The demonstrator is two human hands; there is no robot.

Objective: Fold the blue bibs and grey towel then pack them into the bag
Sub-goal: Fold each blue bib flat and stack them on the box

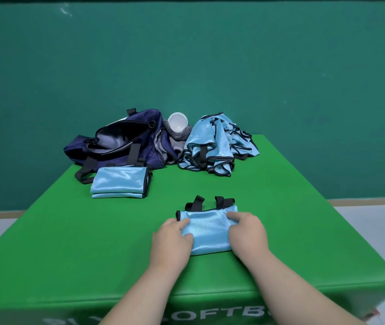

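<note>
A folded light-blue bib (209, 228) with black straps lies on the green table (69, 231) in front of me. My left hand (171, 240) grips its left edge, thumb on top of the fabric. My right hand (247, 231) grips its right edge. A neat stack of folded blue bibs (120, 182) sits to the left, just in front of the open navy bag (121, 141). A heap of unfolded blue bibs (217, 146) lies at the back right. The grey towel (177, 139) is bunched between the bag and the heap.
A white round cup or lid (178, 121) rests on the grey towel behind the bag. A green wall stands behind the table, and the table's front edge is close to me.
</note>
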